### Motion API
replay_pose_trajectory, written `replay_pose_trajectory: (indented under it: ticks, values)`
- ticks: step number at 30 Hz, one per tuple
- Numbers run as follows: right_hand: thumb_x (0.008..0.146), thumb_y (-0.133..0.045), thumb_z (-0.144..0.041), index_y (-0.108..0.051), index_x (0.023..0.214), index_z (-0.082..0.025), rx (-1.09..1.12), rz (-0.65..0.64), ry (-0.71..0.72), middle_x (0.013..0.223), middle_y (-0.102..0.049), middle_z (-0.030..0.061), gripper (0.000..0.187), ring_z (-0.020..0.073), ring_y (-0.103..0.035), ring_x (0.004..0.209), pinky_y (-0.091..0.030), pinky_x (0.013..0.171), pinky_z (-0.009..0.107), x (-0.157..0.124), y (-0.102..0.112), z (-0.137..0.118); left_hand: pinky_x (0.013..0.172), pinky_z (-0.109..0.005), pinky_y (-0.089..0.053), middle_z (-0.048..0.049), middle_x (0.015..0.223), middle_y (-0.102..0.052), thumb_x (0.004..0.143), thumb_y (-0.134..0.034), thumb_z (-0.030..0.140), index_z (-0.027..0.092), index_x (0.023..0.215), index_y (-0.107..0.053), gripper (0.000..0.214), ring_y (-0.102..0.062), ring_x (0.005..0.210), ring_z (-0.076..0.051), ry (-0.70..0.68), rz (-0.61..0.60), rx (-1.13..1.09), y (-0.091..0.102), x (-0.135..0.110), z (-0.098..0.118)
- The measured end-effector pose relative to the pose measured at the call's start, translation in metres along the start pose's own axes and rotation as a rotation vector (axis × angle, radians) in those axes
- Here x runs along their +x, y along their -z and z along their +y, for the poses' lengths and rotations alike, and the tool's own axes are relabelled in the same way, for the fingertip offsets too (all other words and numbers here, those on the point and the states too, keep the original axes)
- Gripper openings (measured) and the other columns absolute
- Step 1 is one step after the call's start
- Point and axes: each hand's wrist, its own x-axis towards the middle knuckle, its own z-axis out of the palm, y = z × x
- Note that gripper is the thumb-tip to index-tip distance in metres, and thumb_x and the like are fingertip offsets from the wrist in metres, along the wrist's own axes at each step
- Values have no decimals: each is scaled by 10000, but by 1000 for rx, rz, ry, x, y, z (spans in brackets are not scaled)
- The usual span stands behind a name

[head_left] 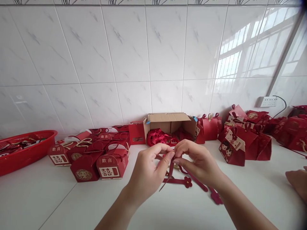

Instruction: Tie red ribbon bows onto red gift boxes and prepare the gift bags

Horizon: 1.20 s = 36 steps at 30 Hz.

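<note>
A white counter [48,204] runs along a tiled wall [120,57], and finished work covers much of its back edge: a cluster of closed red gift boxes [96,156] at the left and a heap of red pouch-shaped boxes [242,140] at the right. Between them an open cardboard carton [168,124] lies on its side, with plenty of red ribbon pieces [158,136] left inside, so by the look of it a good share is done and more remains. A red plastic basket [26,153] sits at the far left, cut off by the frame.

In front, the left hand [146,172] and right hand [199,163] meet above the counter, each grip pinched on a thin dark red ribbon strip [176,181] whose flower-shaped ends trail onto the surface. What the fingertips are forming is hidden between them. Another person's hand [298,182] shows at the right edge, mostly out of view.
</note>
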Motion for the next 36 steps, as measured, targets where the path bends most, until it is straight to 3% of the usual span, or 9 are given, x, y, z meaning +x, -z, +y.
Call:
replay_pose_trajectory:
  ticks: [3, 10, 17, 26, 30, 36]
  values:
    - [853, -565, -79, -593, 838, -195, -78, -2, 110, 821, -609, 29, 120, 111, -583, 738, -502, 629, 225, 0, 1, 0, 705, -202, -516, 6, 874, -674, 897, -542, 323, 214, 906, -646, 151, -640, 818, -135, 46, -41, -32, 2, 0, 0]
    - [883, -538, -107, -646, 851, -203, -139, -26, 190, 793, -622, 32, 148, 103, -599, 667, -513, 581, 204, 0, 2, -2, 716, -208, -494, 6, 828, -669, 909, -518, 328, 198, 849, -646, 192, -625, 792, -125, 72, -99, -60, 7, 1, 5]
    - [882, -494, -55, -655, 905, -208, -264, -9, 300, 850, -613, 48, 223, 107, -620, 702, -519, 584, 192, -4, 2, 7, 468, -203, -341, 1, 810, -608, 915, -449, 453, 220, 863, -582, 274, -537, 670, -126, 187, -104, -38, 1, -3, 4]
    - [873, -514, -63, -593, 944, -215, -267, -30, 325, 819, -608, 34, 185, 110, -601, 688, -510, 580, 204, -4, 4, 7, 618, -227, -412, 3, 795, -599, 938, -403, 417, 216, 866, -540, 254, -532, 732, -141, 161, -112, -67, -4, -4, 3]
    - [871, -487, -24, -616, 922, -215, -314, -22, 358, 834, -606, 44, 236, 115, -598, 711, -508, 606, 218, -7, 3, 7, 585, -215, -393, 15, 792, -589, 938, -412, 403, 213, 846, -552, 253, -512, 704, -126, 169, -130, -47, -2, -5, 6]
    - [886, -458, -35, -609, 989, -218, -367, -111, 418, 874, -594, 62, 258, 124, -575, 720, -496, 592, 233, -10, 1, 16, 603, -207, -411, 15, 784, -599, 920, -432, 439, 190, 792, -556, 306, -532, 707, -117, 229, -229, -6, 7, 0, 7]
